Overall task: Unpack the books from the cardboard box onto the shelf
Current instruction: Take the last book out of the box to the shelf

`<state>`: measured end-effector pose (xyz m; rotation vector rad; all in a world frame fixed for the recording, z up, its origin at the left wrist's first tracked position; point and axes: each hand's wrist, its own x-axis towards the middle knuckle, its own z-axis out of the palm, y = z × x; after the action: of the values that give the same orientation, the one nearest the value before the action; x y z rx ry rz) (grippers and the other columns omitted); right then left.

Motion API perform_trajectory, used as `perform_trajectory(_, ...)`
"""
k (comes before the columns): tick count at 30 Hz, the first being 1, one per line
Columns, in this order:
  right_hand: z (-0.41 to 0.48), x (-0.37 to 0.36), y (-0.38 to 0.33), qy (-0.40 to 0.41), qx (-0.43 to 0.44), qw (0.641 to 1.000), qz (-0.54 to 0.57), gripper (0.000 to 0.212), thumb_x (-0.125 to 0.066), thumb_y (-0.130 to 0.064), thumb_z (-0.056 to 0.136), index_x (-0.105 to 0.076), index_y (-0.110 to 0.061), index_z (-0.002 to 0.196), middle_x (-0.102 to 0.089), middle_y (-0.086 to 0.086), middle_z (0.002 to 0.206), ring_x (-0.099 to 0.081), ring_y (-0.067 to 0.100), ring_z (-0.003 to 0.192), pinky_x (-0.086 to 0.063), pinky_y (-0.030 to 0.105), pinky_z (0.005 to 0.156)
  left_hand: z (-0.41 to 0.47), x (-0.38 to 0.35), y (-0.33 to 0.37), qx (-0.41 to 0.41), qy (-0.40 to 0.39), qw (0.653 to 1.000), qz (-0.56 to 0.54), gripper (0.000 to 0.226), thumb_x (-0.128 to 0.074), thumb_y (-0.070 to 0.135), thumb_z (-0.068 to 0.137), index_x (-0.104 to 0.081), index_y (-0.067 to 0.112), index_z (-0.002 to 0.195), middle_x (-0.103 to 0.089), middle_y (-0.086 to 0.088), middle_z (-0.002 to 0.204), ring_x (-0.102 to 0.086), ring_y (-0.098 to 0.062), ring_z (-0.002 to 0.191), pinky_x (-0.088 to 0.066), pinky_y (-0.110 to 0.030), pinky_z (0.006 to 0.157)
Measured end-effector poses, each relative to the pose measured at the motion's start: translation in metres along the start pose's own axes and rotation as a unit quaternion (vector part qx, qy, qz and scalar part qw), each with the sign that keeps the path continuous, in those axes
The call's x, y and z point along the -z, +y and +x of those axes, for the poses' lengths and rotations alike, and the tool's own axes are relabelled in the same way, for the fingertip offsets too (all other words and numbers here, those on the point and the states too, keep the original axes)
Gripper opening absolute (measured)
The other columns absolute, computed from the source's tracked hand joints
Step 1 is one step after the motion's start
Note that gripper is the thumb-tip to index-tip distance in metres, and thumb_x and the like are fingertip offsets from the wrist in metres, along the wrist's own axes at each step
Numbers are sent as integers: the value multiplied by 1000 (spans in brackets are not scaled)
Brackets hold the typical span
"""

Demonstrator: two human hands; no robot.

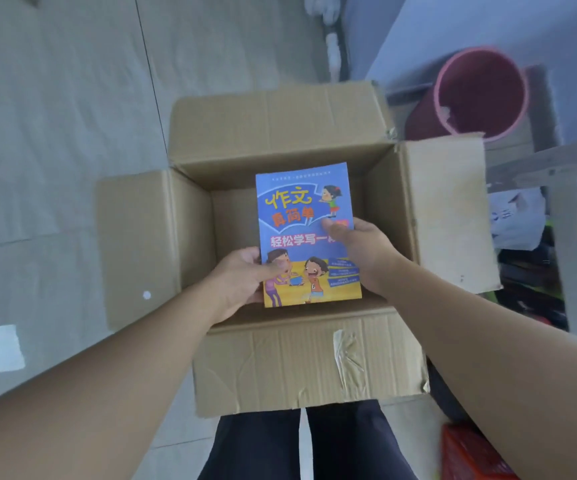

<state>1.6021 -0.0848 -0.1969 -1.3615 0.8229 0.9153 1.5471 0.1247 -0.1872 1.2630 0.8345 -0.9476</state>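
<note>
An open cardboard box [314,362] stands on the floor in front of my legs, all its flaps folded outward. Over its opening I hold a blue and yellow children's book [306,233] with cartoon figures and Chinese lettering on the cover, face up. My left hand [242,282] grips the book's lower left edge, thumb on the cover. My right hand [363,251] grips its right edge, thumb on the cover. The book hides much of the box's inside; the visible bottom looks bare. No shelf shows.
A pink bucket [477,95] lies tilted behind the box's right flap. A white plastic bag [515,216] and dark clutter sit to the right under a grey frame. A red crate [470,452] is at the bottom right. Pale tiled floor [55,133] spreads to the left.
</note>
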Motion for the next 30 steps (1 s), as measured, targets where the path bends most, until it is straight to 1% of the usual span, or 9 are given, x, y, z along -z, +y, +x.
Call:
perform_trajectory(3,-52,9,-30,1,28,998,54,15,-73,-25,99,-78,-11,103,-80,24,114,-80,35,84,-65,56,86,-46,-16,40,-32,-1,999,41,6,-72,14,97,-70,19,99,-83,6,78,-78,-10,64,-64,-31,58)
perform_trajectory(7,-140,27,-78,34,77,989,117,30,-74,-25,98,-77,0,114,-81,25,109,-77,38,92,-62,60,90,-122,-45,99,-95,-25,991,94,6,-73,13,96,-69,18,99,-82,3,81,-78,-9,64,-64,-30,56)
perform_trajectory(10,-213,49,-105,48,129,980,142,23,-72,-26,99,-77,-5,105,-84,18,96,-80,33,80,-67,51,80,-183,-77,135,-141,-63,981,117,7,-71,10,96,-70,15,100,-81,-3,88,-77,-11,66,-64,-32,62)
perform_trajectory(12,-262,69,-114,61,174,970,162,24,-68,-24,102,-76,-3,111,-83,21,104,-79,36,86,-65,55,86,-218,-104,153,-166,-102,971,138,8,-69,6,97,-70,13,101,-82,0,83,-77,-12,66,-64,-34,67)
perform_trajectory(15,-342,94,-109,96,242,944,203,26,-63,-20,104,-74,0,116,-77,29,118,-74,42,99,-59,62,96,-262,-145,171,-201,-168,947,186,12,-62,-5,98,-68,3,104,-82,0,77,-76,-7,59,-64,-26,57)
perform_trajectory(19,-447,135,-65,202,309,895,250,29,-61,-20,104,-72,0,122,-82,21,109,-79,37,93,-66,51,84,-326,-221,175,-263,-264,882,287,27,-61,-8,97,-65,-6,124,-74,-22,109,-76,-8,64,-65,-27,68)
perform_trajectory(22,-519,157,-25,282,347,849,280,29,-63,-23,103,-74,-3,122,-78,24,119,-74,43,106,-61,56,93,-385,-268,162,-299,-324,827,349,22,-68,1,97,-71,3,119,-79,-19,104,-78,-23,80,-63,-33,74)
perform_trajectory(26,-604,165,32,345,383,795,320,25,-66,-25,102,-77,-8,116,-80,22,115,-77,39,96,-64,52,88,-453,-313,125,-311,-387,781,378,18,-69,-1,96,-71,3,114,-82,-2,79,-77,-12,61,-61,-24,55)
perform_trajectory(30,-669,168,94,385,424,740,352,34,-63,-23,104,-72,0,129,-77,26,123,-71,48,112,-56,62,102,-506,-350,85,-338,-435,713,434,10,-71,6,96,-74,10,104,-83,-5,78,-75,-16,60,-60,-28,59)
